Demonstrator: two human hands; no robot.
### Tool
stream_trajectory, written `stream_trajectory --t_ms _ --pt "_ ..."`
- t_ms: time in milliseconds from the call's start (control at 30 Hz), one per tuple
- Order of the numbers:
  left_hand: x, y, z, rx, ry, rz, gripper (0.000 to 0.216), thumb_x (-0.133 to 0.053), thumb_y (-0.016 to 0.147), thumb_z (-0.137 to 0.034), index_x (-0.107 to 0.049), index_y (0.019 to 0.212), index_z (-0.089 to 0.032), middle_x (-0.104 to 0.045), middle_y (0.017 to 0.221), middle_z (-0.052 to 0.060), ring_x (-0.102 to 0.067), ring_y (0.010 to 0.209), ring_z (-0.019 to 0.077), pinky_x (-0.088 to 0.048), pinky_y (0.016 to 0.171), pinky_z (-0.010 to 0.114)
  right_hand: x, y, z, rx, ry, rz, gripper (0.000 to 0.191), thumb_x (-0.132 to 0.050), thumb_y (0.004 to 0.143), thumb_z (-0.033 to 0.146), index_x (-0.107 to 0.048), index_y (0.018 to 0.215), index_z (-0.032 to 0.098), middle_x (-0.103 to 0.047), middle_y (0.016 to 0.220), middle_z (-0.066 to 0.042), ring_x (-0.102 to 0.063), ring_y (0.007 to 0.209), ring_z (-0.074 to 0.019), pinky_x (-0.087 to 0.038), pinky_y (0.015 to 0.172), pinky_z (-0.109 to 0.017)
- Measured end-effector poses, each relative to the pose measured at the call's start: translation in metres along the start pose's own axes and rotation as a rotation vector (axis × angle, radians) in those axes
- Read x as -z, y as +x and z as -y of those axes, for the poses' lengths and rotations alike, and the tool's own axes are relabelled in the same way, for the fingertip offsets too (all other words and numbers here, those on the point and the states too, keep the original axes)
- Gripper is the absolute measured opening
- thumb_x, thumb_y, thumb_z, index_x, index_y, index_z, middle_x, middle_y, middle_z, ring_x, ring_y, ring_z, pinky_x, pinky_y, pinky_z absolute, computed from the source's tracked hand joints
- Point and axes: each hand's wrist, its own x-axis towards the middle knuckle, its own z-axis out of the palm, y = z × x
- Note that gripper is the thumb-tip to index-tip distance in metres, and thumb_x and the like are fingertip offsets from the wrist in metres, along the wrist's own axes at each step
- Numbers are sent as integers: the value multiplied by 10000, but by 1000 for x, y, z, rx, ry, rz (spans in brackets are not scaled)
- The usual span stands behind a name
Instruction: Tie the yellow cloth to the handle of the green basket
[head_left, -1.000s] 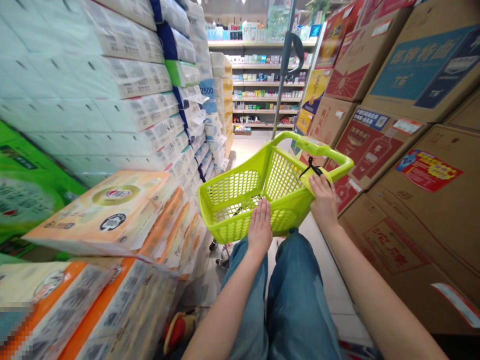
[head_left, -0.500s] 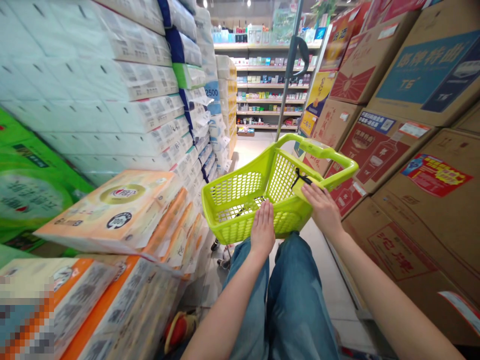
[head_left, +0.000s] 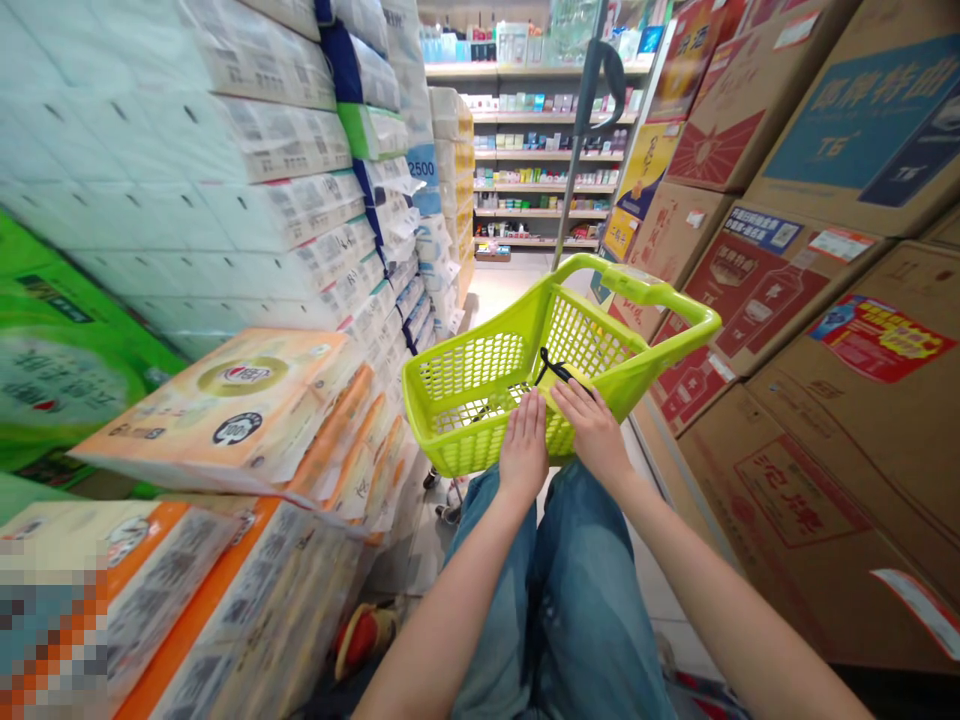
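A lime-green shopping basket (head_left: pixel 480 362) with a lattice body and a raised handle stands in front of my knees, tilted in view. My left hand (head_left: pixel 525 445) lies with straight fingers over the basket's near rim. Beside it, my right hand (head_left: pixel 595 430) has its fingers over a flat yellow item with a black cord bow (head_left: pixel 553 377), at the near side of the basket. The thumb and much of the item are hidden, and what kind of thing it is cannot be made out.
Tissue packs (head_left: pixel 217 390) are stacked along the left. Cardboard cartons (head_left: pixel 825 480) form a wall on the right. A grey pole with a looped handle (head_left: pixel 600 90) rises behind the basket. Stocked shelves (head_left: pixel 540 160) stand at the aisle's far end.
My right hand has moved left and slightly down along the basket, and the yellow item has moved with it. My left hand stays in nearly the same place.
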Motion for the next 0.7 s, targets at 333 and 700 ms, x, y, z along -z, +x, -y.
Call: stream_trajectory --t_ms 333,700 --pt "0 0 -1 -2 -17 6 873 -488 780 -69 -99 1561 -35 -138 1657 138 -46 1535 236 -201 1245 428 34 11 -78 -312 -166 -166 744 -437 725 -3 -463 1449 165 -491 1508 -98 -327 1468 -276 -244 1185 -573" --pt "4 0 -1 -2 -37 -11 889 -458 784 -53 -52 1574 -81 -179 1650 132 -101 1530 229 -228 1234 434 15 -1 -33 119 -19 45 737 -363 801 -22 -414 1490 234 -471 1527 -47 -358 1456 -200 -272 1189 -464"
